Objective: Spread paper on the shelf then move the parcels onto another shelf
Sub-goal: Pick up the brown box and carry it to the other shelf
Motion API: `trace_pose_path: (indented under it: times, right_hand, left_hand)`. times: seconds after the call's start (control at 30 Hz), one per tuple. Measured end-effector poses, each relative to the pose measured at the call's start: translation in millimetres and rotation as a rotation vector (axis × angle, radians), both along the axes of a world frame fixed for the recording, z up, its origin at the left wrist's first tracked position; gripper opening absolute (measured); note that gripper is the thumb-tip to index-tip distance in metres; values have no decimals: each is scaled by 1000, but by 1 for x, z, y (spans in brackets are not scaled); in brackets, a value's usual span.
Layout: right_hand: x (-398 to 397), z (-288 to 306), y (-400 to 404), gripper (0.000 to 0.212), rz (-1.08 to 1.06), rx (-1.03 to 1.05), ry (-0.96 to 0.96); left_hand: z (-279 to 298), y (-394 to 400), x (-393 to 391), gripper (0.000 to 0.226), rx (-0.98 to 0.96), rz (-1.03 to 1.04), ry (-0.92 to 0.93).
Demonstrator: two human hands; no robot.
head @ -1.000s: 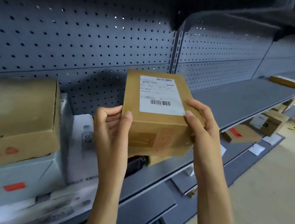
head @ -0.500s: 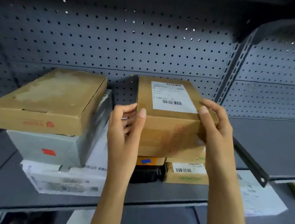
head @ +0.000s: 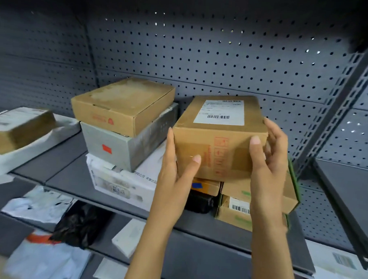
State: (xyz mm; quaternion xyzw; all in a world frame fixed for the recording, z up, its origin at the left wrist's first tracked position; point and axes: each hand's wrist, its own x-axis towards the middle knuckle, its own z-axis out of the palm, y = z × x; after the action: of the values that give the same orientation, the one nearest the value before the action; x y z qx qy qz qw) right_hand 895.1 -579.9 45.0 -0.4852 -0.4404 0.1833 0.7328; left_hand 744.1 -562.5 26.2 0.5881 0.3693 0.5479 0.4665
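Centre-right of frame: we see a brown corrugated cardboard parcel [head: 220, 138], rectangular, held from both sides. The left hand [head: 177, 172] grips its left face, thumb on the front; the right hand [head: 268, 155] grips the right end, thumb on the front. It sits on or just above a stack of smaller cardboard boxes [head: 258, 197]; we cannot tell whether it touches them.

The stack stands on the grey metal shelf [head: 71, 176], with bare shelf at lower left before its front edge. Left of centre: a flat cardboard box [head: 123, 105] on a grey box [head: 123, 149] on a white package [head: 122, 185].

The parcel's top carries a white label [head: 220, 112] with barcodes, text too small to read; red printed marks on its front face are illegible.

Behind: dark perforated back panel [head: 224, 56].
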Motion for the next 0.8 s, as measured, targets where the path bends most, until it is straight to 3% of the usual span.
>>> trace_pose_path:
  times: [0.27, 0.53, 0.8]
  right_hand:
    - [-5, -12, 2, 37, -28, 67, 99]
    - [-27, -4, -5, 41, -155, 160, 27]
    - [-53, -10, 3, 51, -153, 67, 2]
  left_hand:
    - [-1, -18, -10, 75, 4, 9, 86]
    - [4, -23, -40, 55, 28, 18, 29]
    - [7, 11, -44, 71, -80, -94, 15]
